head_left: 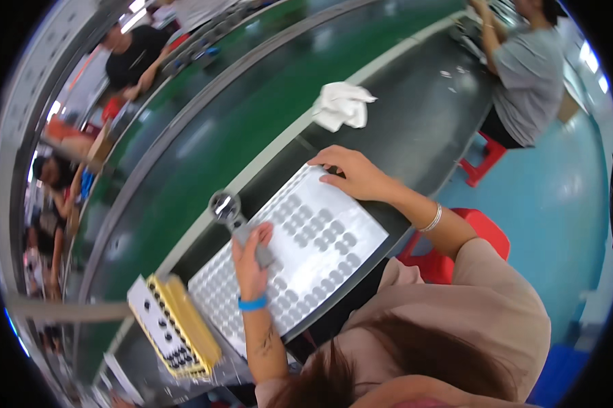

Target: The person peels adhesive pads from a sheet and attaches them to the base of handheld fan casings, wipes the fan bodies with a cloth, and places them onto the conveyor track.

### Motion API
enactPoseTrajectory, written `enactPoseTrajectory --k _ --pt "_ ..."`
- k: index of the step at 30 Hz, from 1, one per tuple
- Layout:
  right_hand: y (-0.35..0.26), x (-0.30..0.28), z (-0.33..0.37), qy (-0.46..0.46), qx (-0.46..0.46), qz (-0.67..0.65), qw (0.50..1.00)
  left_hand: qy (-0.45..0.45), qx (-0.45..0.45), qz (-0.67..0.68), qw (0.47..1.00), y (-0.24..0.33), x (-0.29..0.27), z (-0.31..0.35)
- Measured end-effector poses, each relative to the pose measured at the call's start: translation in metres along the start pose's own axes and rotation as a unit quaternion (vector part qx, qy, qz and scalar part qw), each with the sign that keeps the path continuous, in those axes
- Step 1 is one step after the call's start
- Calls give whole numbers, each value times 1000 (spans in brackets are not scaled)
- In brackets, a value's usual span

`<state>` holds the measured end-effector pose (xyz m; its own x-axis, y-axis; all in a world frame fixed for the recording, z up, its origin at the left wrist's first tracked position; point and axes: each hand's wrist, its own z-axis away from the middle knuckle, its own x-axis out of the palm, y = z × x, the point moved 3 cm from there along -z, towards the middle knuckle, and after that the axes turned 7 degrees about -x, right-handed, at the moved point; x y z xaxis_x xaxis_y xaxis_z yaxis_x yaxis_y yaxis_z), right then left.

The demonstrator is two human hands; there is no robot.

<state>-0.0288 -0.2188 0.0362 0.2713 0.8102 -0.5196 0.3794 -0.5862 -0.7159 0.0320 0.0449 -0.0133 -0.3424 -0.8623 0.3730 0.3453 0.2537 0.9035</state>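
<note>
A large white sheet (361, 241) with rows of grey rounded pads lies slantwise on the dark worktop in front of me. Over its left part, my left hand (252, 255) is closed around a grey handled piece with a round, shiny, glass-like head (225, 206); its exact kind is unclear. The head sticks out beyond the sheet's far edge. My right hand (354, 173) is at the sheet's far right corner, with fingers bent over the edge and thumb close to them. Something dark shows in the gap between them, too small to name.
A yellow tray (197, 326) with a white panel and black round pieces stands at the left. A crumpled white cloth (342, 105) lies beyond my right hand. The green conveyor belt (177, 160) runs along the far side. A red stool (480, 234) and co-workers are nearby.
</note>
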Motion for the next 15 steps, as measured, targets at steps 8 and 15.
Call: enactPoseTrajectory --k 8,15 --pt "175 -238 68 306 47 354 883 31 -21 15 999 -1 10 -6" --pt "322 -420 98 360 180 527 749 76 -29 5 997 -2 -3 0"
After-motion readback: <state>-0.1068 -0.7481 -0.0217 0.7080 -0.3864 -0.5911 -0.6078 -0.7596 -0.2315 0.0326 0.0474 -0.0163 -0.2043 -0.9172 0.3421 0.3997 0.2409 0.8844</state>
